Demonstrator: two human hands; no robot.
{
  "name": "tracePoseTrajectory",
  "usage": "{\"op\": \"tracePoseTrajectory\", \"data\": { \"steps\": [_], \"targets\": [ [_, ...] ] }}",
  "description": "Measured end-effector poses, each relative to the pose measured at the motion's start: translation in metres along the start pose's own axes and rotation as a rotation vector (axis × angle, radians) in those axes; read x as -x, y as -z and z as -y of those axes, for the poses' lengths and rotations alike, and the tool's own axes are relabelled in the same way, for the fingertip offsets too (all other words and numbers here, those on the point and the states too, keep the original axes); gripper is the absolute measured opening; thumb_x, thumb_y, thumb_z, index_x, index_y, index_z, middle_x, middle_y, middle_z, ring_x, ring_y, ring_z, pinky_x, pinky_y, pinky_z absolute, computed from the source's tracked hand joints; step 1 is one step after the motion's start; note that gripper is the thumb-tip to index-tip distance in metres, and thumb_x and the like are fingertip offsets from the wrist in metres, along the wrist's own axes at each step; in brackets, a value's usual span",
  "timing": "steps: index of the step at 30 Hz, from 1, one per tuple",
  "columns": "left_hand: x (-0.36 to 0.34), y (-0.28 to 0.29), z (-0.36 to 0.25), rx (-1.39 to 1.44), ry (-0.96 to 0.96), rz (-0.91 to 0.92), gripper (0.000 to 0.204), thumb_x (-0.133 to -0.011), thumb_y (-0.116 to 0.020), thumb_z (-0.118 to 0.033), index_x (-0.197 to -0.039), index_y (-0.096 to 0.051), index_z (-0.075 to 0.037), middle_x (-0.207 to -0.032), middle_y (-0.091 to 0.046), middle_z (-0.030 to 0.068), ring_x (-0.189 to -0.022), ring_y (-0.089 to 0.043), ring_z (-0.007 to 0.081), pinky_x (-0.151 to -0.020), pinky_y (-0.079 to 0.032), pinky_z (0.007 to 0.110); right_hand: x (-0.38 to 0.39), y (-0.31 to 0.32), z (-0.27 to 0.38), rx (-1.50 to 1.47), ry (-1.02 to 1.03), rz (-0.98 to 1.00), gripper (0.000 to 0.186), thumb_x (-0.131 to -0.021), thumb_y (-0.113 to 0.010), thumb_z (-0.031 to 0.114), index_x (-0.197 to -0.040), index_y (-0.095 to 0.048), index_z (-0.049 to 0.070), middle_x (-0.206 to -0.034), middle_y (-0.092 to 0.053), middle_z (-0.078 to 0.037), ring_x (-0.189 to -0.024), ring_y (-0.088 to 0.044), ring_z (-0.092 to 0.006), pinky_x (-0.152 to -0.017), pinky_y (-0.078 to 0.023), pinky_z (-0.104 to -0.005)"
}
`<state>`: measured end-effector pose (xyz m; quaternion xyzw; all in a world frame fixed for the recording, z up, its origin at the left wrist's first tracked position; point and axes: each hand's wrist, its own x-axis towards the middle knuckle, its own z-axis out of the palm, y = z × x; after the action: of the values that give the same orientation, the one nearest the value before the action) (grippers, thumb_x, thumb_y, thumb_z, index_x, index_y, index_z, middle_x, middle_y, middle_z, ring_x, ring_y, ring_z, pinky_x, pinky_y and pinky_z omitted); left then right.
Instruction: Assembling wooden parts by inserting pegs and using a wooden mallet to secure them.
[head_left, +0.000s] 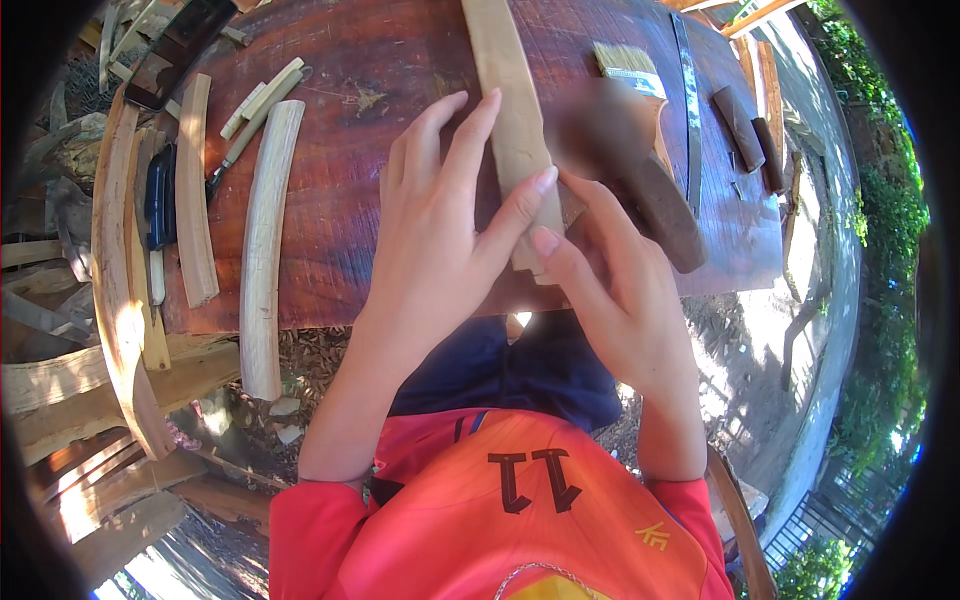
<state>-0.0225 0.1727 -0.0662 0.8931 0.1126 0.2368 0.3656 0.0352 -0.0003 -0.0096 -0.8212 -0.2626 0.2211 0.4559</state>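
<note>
A long, pale flat wooden strip [505,60] lies lengthwise near the middle of the reddish-brown wooden table [330,240]. My left hand [440,210] holds it along the left edge, thumb on its top and fingertips at the side. My right hand [610,270] pinches the near end with thumb and index finger, its other fingers partly hidden. Just right of the strip are a brush [625,65] with pale bristles and a dark brown wooden piece [670,225], partly blurred.
Wooden strips [270,200], a long-handled tool [240,150], a dark blue object [160,200] and a phone-like black object [175,50] sit at the left. A metal strip [690,130] and dark short pieces [740,125] lie at the right. Stacked timber [80,400] stands beside the table.
</note>
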Motion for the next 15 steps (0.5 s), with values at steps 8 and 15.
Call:
{"op": "tracePoseTrajectory", "data": {
  "steps": [8,15],
  "targets": [
    [-0.001,-0.005,0.003,-0.138,-0.111,-0.007,0.061,-0.105,-0.069,-0.036,-0.158,-0.055,-0.011,-0.172,-0.04,0.0182,-0.153,-0.044,0.0402,-0.124,-0.035,0.051,0.0,0.002,-0.014,0.123,0.069,-0.052,0.044,-0.108,-0.063,0.021,-0.144,-0.06,-0.003,-0.087,-0.073,-0.023,-0.08,-0.073,-0.0411,-0.073,-0.054,-0.0464],
    [-0.002,-0.006,0.003,-0.142,-0.146,-0.01,0.061,-0.103,-0.071,-0.035,-0.156,-0.057,-0.008,-0.166,-0.048,0.0199,-0.149,-0.049,0.0402,-0.123,-0.036,0.05,0.01,0.006,-0.012,0.061,0.066,-0.036,0.046,-0.105,-0.068,0.019,-0.146,-0.061,-0.002,-0.082,-0.069,-0.016,-0.064,-0.067,-0.0274,-0.063,-0.05,-0.0389]
  ]
}}
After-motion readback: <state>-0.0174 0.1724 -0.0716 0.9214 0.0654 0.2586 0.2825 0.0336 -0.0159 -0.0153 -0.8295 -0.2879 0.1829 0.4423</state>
